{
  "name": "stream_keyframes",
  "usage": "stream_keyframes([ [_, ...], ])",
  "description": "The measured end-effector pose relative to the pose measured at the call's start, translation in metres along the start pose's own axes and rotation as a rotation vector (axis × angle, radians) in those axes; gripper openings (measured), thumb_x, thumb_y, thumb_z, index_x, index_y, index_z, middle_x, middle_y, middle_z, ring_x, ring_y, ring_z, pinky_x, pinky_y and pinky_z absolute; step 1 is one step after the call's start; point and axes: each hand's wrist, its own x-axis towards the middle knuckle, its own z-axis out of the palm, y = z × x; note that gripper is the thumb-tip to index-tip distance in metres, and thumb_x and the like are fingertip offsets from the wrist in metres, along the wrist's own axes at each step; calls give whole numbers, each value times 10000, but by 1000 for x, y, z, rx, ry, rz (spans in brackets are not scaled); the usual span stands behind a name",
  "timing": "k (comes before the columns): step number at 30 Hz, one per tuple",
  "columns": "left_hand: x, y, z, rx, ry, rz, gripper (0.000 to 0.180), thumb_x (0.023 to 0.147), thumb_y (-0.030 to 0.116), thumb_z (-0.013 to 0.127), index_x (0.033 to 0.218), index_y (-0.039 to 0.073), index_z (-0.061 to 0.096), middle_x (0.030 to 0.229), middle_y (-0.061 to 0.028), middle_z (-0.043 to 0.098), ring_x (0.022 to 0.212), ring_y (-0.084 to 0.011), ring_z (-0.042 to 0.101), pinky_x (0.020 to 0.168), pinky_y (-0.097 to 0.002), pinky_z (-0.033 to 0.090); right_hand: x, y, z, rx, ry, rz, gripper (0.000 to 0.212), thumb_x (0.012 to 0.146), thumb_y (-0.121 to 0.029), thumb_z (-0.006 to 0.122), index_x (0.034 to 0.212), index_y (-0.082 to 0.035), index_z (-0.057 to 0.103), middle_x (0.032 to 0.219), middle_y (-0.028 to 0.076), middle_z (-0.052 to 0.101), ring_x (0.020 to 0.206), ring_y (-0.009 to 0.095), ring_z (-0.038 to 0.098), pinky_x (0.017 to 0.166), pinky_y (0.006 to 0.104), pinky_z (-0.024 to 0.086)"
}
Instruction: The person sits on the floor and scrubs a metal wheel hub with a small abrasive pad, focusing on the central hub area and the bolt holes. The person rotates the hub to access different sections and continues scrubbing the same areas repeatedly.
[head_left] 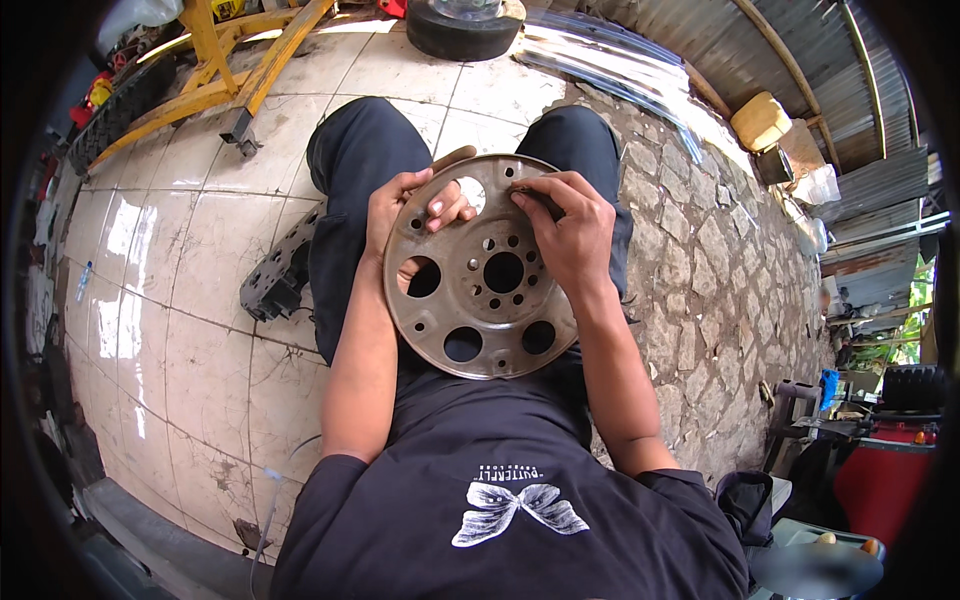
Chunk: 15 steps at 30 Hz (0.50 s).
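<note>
Pale glossy tiles (170,260) cover the ground on the left, and rough stone paving (700,290) covers it on the right, with a corrugated metal wall (860,110) beyond the paving. A seated person, seen from above, wears a black T-shirt (420,480) with a white winged-insect print and dark trousers (352,150), knees apart. A yellow frame (270,65) stands at upper left; a black tyre (462,38) lies on the tiles at top centre. A round, brownish-grey metal disc (450,250), pierced by large and small holes, is tilted up above the lap, between the forearms. On the tiles beside the left leg sits a dark slotted block (283,275). The left hand (388,215) grips the disc's left side, some fingertips showing through a large upper-left hole. The right hand (575,225) is at the upper right of the disc, thumb and forefinger drawn narrowly together at its face; whether they pinch anything cannot be told.
</note>
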Motion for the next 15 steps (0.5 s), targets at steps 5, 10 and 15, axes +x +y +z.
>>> stream_keyframes([
  [5,-1,0,0,-14,28,-7,568,1092,246,393,1484,-119,583,648,32,448,576,-118,451,924,-340,481,-29,12,-6,-167,-91,-149,181,834,-155,894,1009,-202,889,916,-9,700,936,227,666,860,390,471],
  [10,2,2,1,-27,-9,9,583,1095,235,366,1523,-119,544,642,31,434,584,-119,460,902,-329,477,-26,11,11,-135,-42,-184,184,827,-169,899,1006,-209,881,878,-18,666,878,215,647,821,400,462],
  [15,-5,2,2,2,28,9,575,1094,241,365,1481,-129,572,640,29,430,570,-121,449,878,-335,482,-36,-8,10,-173,-156,-171,153,849,-195,889,1000,-215,871,847,-12,627,846,204,636,789,403,431],
])
